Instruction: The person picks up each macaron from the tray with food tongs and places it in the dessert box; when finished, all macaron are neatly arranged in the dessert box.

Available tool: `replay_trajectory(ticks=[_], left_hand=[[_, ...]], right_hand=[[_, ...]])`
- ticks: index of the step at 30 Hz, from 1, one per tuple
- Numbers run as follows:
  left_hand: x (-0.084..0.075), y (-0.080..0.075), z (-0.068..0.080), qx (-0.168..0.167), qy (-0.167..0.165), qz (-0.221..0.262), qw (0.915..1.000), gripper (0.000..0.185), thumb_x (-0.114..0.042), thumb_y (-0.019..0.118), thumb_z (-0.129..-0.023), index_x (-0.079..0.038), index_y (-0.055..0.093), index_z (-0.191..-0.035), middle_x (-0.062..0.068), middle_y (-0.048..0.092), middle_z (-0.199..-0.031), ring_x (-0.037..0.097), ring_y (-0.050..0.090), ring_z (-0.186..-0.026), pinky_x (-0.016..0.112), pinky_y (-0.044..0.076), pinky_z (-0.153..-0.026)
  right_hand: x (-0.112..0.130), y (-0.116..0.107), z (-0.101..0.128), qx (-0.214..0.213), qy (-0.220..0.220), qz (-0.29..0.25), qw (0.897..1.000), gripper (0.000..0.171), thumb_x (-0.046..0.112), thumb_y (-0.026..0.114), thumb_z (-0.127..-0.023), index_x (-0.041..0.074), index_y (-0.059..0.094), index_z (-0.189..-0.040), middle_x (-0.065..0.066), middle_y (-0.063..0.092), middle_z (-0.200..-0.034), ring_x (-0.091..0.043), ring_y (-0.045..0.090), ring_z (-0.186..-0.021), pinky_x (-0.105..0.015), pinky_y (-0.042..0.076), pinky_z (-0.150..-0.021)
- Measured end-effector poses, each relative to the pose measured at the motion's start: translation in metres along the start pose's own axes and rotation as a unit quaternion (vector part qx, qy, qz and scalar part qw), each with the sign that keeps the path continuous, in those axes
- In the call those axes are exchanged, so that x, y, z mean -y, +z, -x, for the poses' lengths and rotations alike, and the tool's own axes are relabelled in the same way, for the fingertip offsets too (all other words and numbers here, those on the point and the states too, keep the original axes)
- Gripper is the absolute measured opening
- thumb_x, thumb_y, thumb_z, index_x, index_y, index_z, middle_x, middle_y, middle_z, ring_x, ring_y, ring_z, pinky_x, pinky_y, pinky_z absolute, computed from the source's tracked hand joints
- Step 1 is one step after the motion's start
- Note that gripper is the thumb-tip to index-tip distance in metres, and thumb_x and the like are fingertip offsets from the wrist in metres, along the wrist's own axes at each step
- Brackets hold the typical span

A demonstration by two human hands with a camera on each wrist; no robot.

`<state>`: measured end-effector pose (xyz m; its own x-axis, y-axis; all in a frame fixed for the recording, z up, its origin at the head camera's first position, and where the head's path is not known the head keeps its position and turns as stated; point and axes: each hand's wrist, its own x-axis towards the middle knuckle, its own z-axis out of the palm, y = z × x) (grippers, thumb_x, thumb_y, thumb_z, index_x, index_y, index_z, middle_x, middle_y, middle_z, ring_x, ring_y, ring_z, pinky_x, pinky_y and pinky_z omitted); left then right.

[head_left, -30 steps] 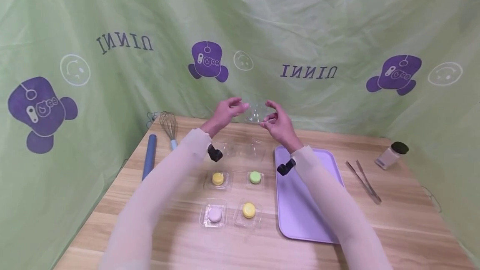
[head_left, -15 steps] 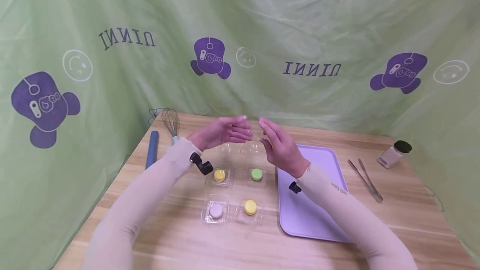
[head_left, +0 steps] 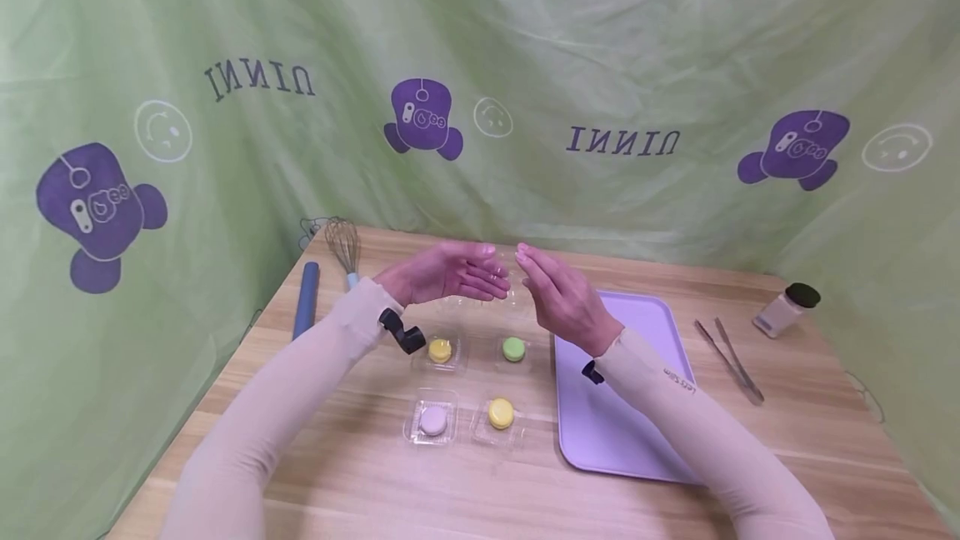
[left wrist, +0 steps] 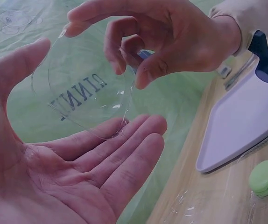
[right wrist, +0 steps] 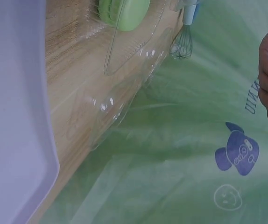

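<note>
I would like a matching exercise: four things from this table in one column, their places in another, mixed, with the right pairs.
1. blue rolling pin
2. lilac plastic tray
3. metal tongs
4. green macaron

a. right of the tray
b. in a clear plastic shell
c. left table edge
d. under the right forearm

Pairs: 1-c, 2-d, 3-a, 4-b

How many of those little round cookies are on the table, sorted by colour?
Yellow macarons: 2, one in the back row and one in the front row
Green macaron: 1
Pale lilac macaron: 1
Total: 4, each sitting in its own clear plastic tray on the wooden table.
</note>
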<state>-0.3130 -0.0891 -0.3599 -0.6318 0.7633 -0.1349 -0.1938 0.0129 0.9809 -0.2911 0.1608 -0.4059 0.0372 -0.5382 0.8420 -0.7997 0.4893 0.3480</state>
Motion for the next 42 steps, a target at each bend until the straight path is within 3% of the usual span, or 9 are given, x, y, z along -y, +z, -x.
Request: replay_trajectory(ticks=[7, 13, 16, 23, 27, 30, 33, 38, 42], left_hand=[[0.004, -0.001, -0.001, -0.010, 0.006, 0.006, 0.9999, 0.091, -0.052, 0.074, -0.085, 0.012, 0.043, -0.142, 0.033, 0.055, -0.140, 0.029, 0.068, -0.118, 0.049, 0.046, -0.117], [0.004, 0.004, -0.002, -0.092, 0.050, -0.108, 0.9887, 0.062, -0.032, 0.065, -0.094, 0.006, 0.051, -0.142, 0.025, 0.059, -0.141, 0.035, 0.061, -0.130, 0.045, 0.047, -0.116], [0.004, 0.009, -0.005, -0.152, 0.075, -0.196, 0.9658, 0.069, -0.033, 0.076, -0.088, -0.002, 0.052, -0.145, 0.018, 0.061, -0.143, 0.034, 0.060, -0.132, 0.045, 0.049, -0.115], [0.013, 0.017, -0.009, -0.200, 0.153, -0.291, 0.9229, 0.087, -0.033, 0.089, -0.076, -0.008, 0.048, -0.149, 0.013, 0.058, -0.148, 0.029, 0.055, -0.138, 0.048, 0.043, -0.120], [0.020, 0.020, -0.009, -0.202, 0.187, -0.332, 0.9021, 0.088, -0.028, 0.091, -0.074, -0.005, 0.049, -0.148, 0.014, 0.058, -0.148, 0.029, 0.056, -0.137, 0.044, 0.044, -0.119], [0.025, 0.022, -0.010, -0.201, 0.201, -0.352, 0.8919, 0.088, -0.027, 0.092, -0.073, -0.003, 0.050, -0.147, 0.013, 0.059, -0.147, 0.027, 0.057, -0.136, 0.038, 0.045, -0.119], [0.030, 0.025, -0.011, -0.201, 0.205, -0.361, 0.8873, 0.087, -0.029, 0.092, -0.072, -0.004, 0.052, -0.145, 0.012, 0.059, -0.147, 0.026, 0.058, -0.135, 0.036, 0.046, -0.118], [0.040, 0.029, -0.015, -0.197, 0.189, -0.363, 0.8906, 0.086, -0.029, 0.093, -0.071, -0.010, 0.053, -0.145, 0.008, 0.060, -0.146, 0.025, 0.058, -0.135, 0.037, 0.046, -0.118], [0.048, 0.031, -0.017, -0.192, 0.167, -0.365, 0.8954, 0.084, -0.028, 0.092, -0.072, -0.012, 0.053, -0.145, 0.006, 0.060, -0.146, 0.024, 0.057, -0.135, 0.038, 0.045, -0.119]], right_hand=[[0.000, 0.002, 0.003, 0.003, 0.016, 0.004, 1.000, 0.037, 0.004, 0.060, -0.097, -0.010, 0.056, -0.131, -0.024, 0.066, -0.128, -0.034, 0.071, -0.103, -0.040, 0.063, -0.084], [-0.006, 0.001, 0.003, 0.022, 0.152, -0.133, 0.979, 0.083, 0.001, 0.081, -0.079, -0.017, 0.035, -0.146, -0.028, 0.057, -0.137, -0.039, 0.065, -0.114, -0.044, 0.062, -0.088], [-0.010, -0.003, 0.002, 0.033, 0.255, -0.234, 0.938, 0.097, -0.003, 0.085, -0.073, -0.011, 0.029, -0.153, -0.026, 0.048, -0.150, -0.042, 0.059, -0.126, -0.047, 0.059, -0.095], [-0.012, -0.016, -0.003, 0.112, 0.424, -0.421, 0.794, 0.094, -0.004, 0.077, -0.082, 0.003, 0.023, -0.160, -0.017, 0.035, -0.164, -0.034, 0.039, -0.149, -0.042, 0.042, -0.120], [-0.009, -0.021, -0.003, 0.148, 0.444, -0.465, 0.752, 0.097, 0.000, 0.078, -0.083, 0.004, 0.019, -0.161, -0.019, 0.029, -0.166, -0.034, 0.033, -0.153, -0.037, 0.037, -0.124], [-0.006, -0.023, -0.001, 0.166, 0.444, -0.470, 0.745, 0.098, 0.000, 0.078, -0.082, 0.003, 0.020, -0.161, -0.020, 0.028, -0.166, -0.035, 0.033, -0.153, -0.041, 0.035, -0.124], [-0.004, -0.023, 0.003, 0.188, 0.441, -0.445, 0.756, 0.095, 0.001, 0.080, -0.082, 0.003, 0.025, -0.159, -0.019, 0.034, -0.164, -0.036, 0.038, -0.150, -0.046, 0.036, -0.123], [-0.002, -0.022, 0.011, 0.215, 0.431, -0.402, 0.779, 0.087, 0.002, 0.082, -0.080, 0.001, 0.037, -0.154, -0.020, 0.048, -0.155, -0.039, 0.050, -0.140, -0.045, 0.042, -0.119], [0.000, -0.021, 0.019, 0.226, 0.430, -0.400, 0.778, 0.084, -0.001, 0.082, -0.079, 0.000, 0.040, -0.152, -0.022, 0.052, -0.150, -0.040, 0.054, -0.136, -0.045, 0.045, -0.117]])
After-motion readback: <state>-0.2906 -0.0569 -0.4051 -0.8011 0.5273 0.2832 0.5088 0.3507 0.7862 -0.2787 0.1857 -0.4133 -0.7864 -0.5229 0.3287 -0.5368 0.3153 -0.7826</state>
